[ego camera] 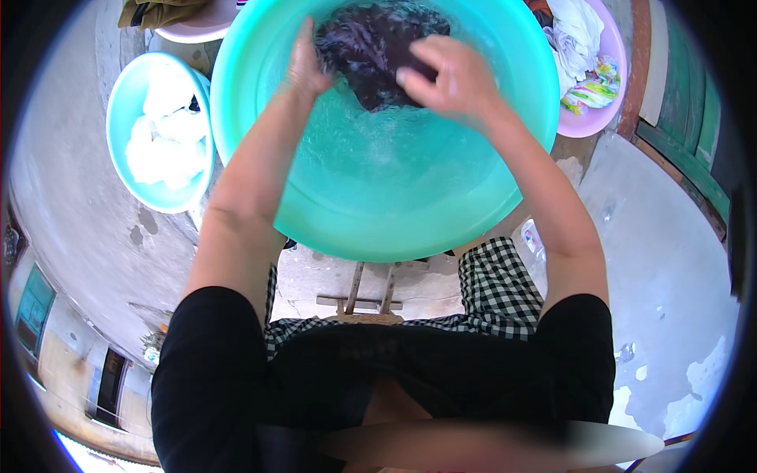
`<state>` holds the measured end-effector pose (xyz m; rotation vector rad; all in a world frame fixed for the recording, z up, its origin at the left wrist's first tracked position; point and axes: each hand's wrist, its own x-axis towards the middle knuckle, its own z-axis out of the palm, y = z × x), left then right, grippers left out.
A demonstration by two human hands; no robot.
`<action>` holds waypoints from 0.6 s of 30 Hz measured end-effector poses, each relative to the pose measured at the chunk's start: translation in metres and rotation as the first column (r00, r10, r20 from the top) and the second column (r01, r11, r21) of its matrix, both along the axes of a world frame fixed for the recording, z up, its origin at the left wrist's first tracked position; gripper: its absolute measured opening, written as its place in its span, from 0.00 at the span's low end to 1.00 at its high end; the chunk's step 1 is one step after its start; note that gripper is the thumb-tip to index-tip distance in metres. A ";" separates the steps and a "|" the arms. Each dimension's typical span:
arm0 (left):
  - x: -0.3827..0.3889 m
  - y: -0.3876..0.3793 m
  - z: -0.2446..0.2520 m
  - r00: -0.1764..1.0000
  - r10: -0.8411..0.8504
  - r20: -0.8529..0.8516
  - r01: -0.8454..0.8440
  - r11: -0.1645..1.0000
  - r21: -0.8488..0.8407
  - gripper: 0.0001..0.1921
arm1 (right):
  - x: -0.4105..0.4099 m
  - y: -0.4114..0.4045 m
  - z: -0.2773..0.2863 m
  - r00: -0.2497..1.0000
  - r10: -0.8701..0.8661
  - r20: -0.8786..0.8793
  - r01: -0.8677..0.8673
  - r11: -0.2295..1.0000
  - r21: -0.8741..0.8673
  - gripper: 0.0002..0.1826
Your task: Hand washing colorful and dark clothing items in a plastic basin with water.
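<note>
A large turquoise plastic basin (384,236) of water stands before me. Dark wet cloth (372,59) lies in the water near the basin's far side. My left hand (307,65) is at the cloth's left edge, fingers pointing away from me; whether it grips any fabric cannot be told. Over the cloth's right part is my right hand (452,77), somewhat blurred, its thumb and fingers apart above the dark fabric with nothing plainly between them.
To the left, a smaller turquoise basin (112,130) holds white cloths (168,142). A pink basin (597,127) with white and multicoloured cloths is at right. Another pink basin (198,35) is at upper left, beside brown cloth (171,13). A wooden stool (361,318) is beneath me.
</note>
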<state>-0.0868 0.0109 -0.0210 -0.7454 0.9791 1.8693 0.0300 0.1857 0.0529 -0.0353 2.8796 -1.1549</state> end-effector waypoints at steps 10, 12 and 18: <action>0.053 -0.034 0.057 -0.603 -0.779 -0.169 -0.011 0.220 -0.976 0.18 | 0.065 -0.013 -0.036 0.967 -0.226 0.120 0.213 0.970 0.114 0.26; 0.075 -0.029 0.044 -0.594 -0.804 0.003 -0.043 0.029 -0.999 0.21 | 0.053 -0.030 -0.049 0.910 -0.245 0.335 0.141 0.941 0.307 0.34; 0.093 -0.015 -0.021 -0.636 -0.761 0.128 0.033 -0.193 -0.981 0.13 | 0.037 -0.047 -0.088 0.757 -0.255 0.602 -0.065 0.887 0.458 0.33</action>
